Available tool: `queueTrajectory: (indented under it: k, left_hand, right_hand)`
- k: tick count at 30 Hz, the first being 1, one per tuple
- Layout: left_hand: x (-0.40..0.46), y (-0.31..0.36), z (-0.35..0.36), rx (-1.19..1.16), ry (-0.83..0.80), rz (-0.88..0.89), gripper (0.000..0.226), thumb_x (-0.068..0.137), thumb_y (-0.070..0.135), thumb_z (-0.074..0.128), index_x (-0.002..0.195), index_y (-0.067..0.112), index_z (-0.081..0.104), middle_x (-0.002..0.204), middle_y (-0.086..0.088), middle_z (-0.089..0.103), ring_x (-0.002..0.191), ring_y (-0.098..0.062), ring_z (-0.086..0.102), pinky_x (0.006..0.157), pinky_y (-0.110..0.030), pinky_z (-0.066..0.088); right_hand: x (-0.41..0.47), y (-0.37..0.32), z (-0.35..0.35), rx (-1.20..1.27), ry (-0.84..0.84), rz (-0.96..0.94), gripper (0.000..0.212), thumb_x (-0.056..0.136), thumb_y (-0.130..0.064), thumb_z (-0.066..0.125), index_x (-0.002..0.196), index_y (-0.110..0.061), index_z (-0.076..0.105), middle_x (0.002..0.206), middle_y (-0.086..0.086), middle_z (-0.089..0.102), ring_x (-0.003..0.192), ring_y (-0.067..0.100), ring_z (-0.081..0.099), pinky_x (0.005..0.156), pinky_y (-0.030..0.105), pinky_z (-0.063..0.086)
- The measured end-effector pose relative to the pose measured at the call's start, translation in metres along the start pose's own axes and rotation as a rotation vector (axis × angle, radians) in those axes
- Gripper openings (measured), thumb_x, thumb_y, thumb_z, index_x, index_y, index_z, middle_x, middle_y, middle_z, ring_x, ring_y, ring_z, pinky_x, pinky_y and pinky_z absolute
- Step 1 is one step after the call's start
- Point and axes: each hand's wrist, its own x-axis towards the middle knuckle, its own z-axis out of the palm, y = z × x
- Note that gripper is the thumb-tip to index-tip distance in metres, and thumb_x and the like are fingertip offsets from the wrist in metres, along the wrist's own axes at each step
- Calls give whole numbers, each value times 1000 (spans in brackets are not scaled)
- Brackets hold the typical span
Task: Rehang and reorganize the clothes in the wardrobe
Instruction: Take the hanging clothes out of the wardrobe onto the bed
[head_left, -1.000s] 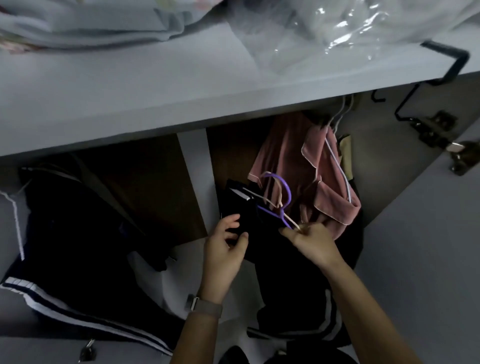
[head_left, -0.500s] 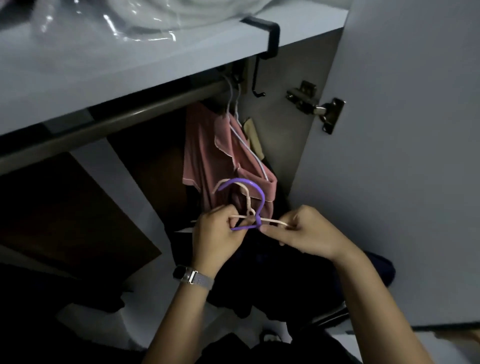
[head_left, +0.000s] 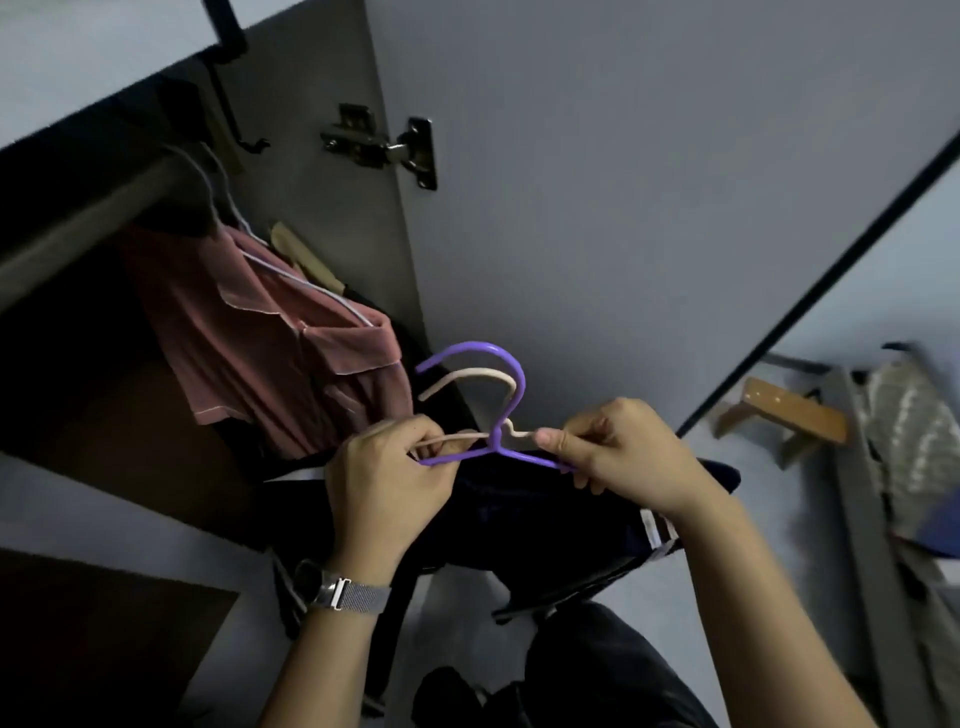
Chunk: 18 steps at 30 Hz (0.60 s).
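Note:
Two hangers lie together in front of me, a purple hanger (head_left: 511, 364) and a beige hanger (head_left: 467, 376), their hooks pointing up. My left hand (head_left: 387, 478) grips their left shoulders. My right hand (head_left: 623, 452) pinches their right shoulders. Dark clothes with white stripes (head_left: 545, 514) hang from the hangers below my hands. A pink shirt (head_left: 270, 343) hangs on a white hanger from the wardrobe rail (head_left: 83, 228) at the left.
The open grey wardrobe door (head_left: 623, 182) with its metal hinge (head_left: 384, 148) stands right behind the hangers. A black over-door hook (head_left: 228, 78) hangs at the top left. A wooden stool (head_left: 784, 415) and a rack with fabric (head_left: 909, 441) are at the right.
My hands have carried the two hangers and the dark clothes out of the wardrobe, to the right in front of the door. The view has swung right.

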Motion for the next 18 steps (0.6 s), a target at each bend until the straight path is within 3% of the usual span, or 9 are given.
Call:
queueTrajectory:
  k: [5, 8, 13, 18]
  left_hand:
    - [-19, 33, 29, -118, -55, 130, 29, 72, 45, 75, 58, 21, 66, 52, 2, 59, 49, -19, 53, 47, -32, 44]
    - [-29, 55, 38, -240, -6, 235, 8, 69, 28, 82, 69, 25, 75, 58, 8, 66, 51, -13, 56, 50, -29, 47]
    - [-40, 97, 55, -329, 9, 363, 9, 71, 15, 80, 77, 21, 77, 62, 7, 68, 49, -10, 53, 52, -27, 47]
    - [-52, 162, 86, -398, -183, 443, 12, 70, 22, 81, 80, 25, 76, 62, 13, 66, 49, -9, 52, 50, -27, 48]
  right_hand:
    - [-59, 33, 3, -62, 223, 103, 53, 88, -58, 51, 61, -12, 58, 55, -1, 61, 54, 13, 55, 60, 34, 46]
    - [-88, 43, 3, -112, 352, 152, 54, 89, -58, 49, 61, -12, 52, 50, -1, 47, 53, 15, 45, 55, 28, 36]
    - [-121, 60, -19, -69, 436, 228, 56, 86, -62, 47, 60, -13, 53, 53, 1, 47, 54, 15, 44, 57, 36, 40]
    - [-175, 101, -56, -35, 500, 322, 49, 89, -54, 51, 58, -16, 52, 50, -3, 45, 52, 13, 44, 55, 35, 38]
